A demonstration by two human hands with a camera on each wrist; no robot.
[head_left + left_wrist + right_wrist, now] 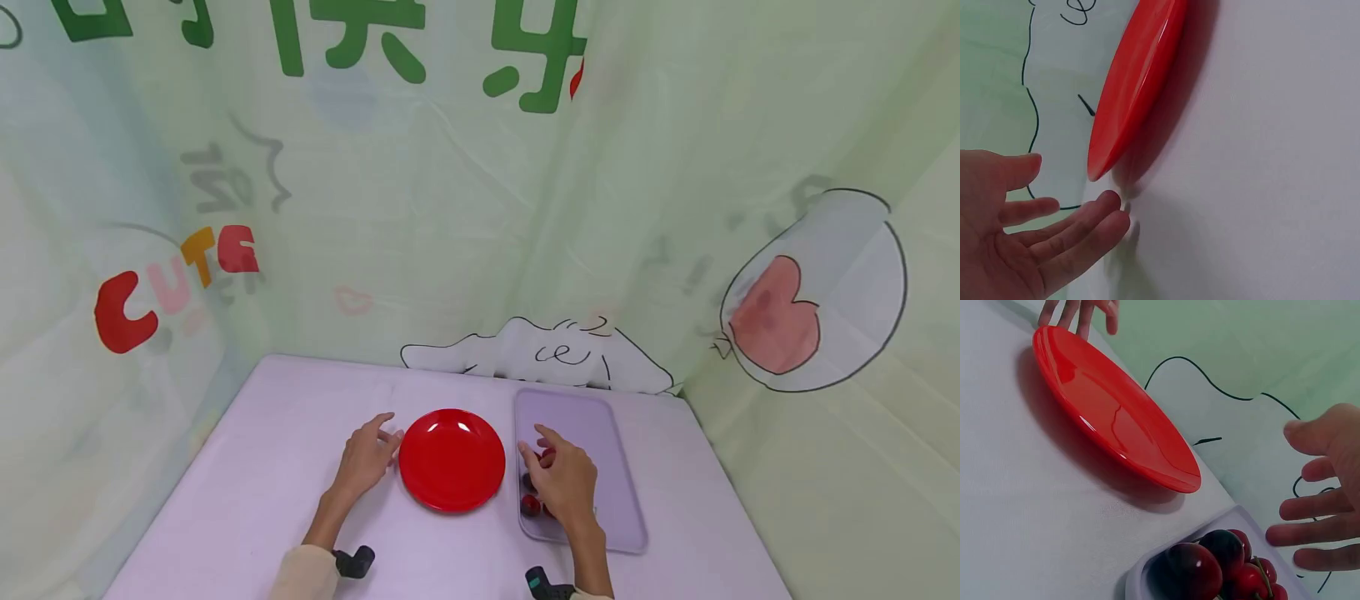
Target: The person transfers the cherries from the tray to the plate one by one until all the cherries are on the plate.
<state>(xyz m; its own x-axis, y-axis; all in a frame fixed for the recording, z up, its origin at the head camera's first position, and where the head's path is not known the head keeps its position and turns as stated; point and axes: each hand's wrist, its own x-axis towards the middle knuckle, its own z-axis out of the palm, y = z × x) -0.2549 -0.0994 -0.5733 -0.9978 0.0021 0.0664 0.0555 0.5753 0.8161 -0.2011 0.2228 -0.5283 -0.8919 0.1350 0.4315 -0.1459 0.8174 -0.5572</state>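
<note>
An unfilled red plate (452, 461) lies on the table, with its glossy rim turned up. At its left edge is my left hand (365, 458), fingers extended and holding nothing; in the left wrist view the fingertips (1110, 201) are just short of the rim. My right hand (566, 482) is over a pale purple tray (615, 483), its fingers spread and nothing held. Under and beside it, near the tray's left side, are several round fruits: a dark plum-like fruit (1194, 570) and bright red cherries (1249, 581), one with a green stem. My right hand partly hides them in the head view.
A pale cloth covers the table (300, 417). Printed curtains (450, 208) hang behind it and along both sides. Black wrist devices (355, 562) sit on both forearms. The tray stands to the right of the plate, with a narrow gap between them.
</note>
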